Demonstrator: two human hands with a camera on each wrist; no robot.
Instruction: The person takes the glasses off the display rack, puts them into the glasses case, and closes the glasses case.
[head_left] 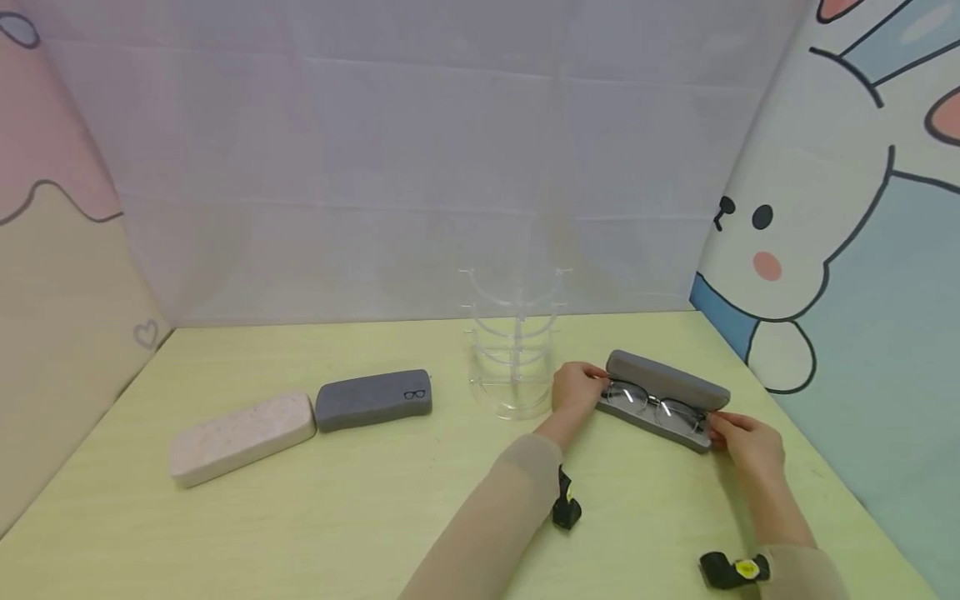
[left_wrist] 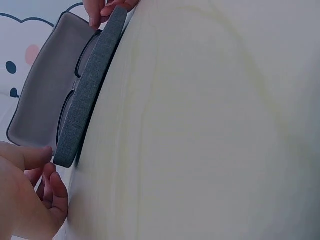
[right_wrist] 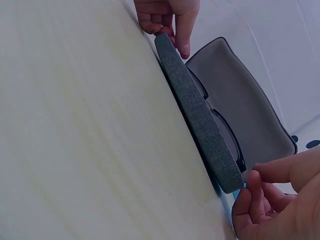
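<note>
A grey glasses case [head_left: 667, 380] lies with its lid raised on the right of the table. Inside it rests a pair of eyeglasses [head_left: 651, 402] with dark upper rims and clear lenses. My left hand [head_left: 577, 388] grips the case's left end, thumb at the rim beside the glasses' hinge. At the opposite end my right hand [head_left: 752, 446] pinches the corner, fingertips right by the other hinge. From the left wrist view, the case's woven front wall [left_wrist: 90, 95] faces me, and the glasses show partly behind it. In the right wrist view the lid [right_wrist: 235, 95] leans back.
Left of the hands stands a clear acrylic display rack [head_left: 517, 358] with several curved tiers. Farther left lie a closed dark grey glasses case [head_left: 375, 402] and a pale speckled one [head_left: 243, 437], end to end. A white backdrop and printed side walls border the table [head_left: 360, 517].
</note>
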